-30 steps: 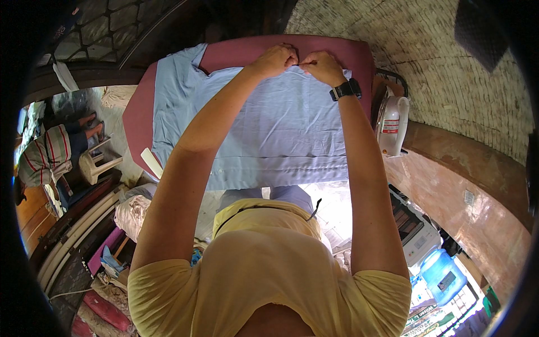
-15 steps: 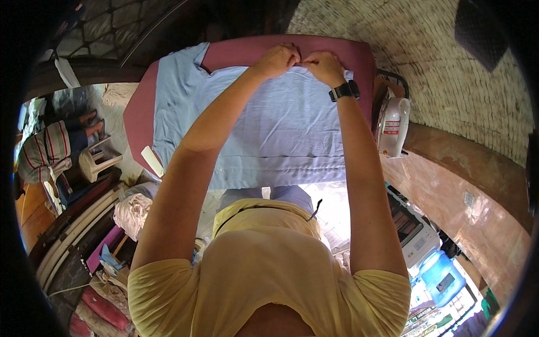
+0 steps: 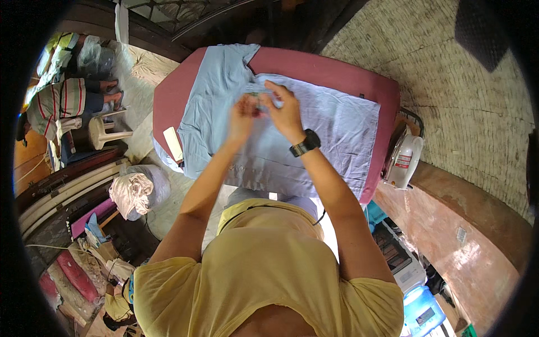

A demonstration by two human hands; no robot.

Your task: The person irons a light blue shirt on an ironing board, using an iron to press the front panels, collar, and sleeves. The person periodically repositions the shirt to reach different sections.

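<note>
A light blue cloth garment point(image 3: 331, 123) lies spread on a maroon padded board point(image 3: 331, 64), one sleeve-like part point(image 3: 230, 56) reaching the far left edge. Above the garment's middle, my two hands are raised close together. Motion smears the fingers of my left hand point(image 3: 243, 115), so their pose is unclear. My right hand point(image 3: 285, 112), with a black watch point(image 3: 306, 144) at the wrist, has thumb and index finger apart. A small greenish blur shows between the hands; I cannot tell what it is.
A white appliance like an iron point(image 3: 405, 160) stands at the board's right end. A cream flat piece point(image 3: 173, 143) sits at its left edge. Further left are a stool point(image 3: 104, 132), a person in a striped top point(image 3: 59, 106) and a bundled cloth point(image 3: 132, 194). A stone ledge point(image 3: 443, 208) runs along the right.
Both hands have left the garment's far edge and come nearer and to the left, over its middle. The view has shifted, so the board sits further right and is tilted.
</note>
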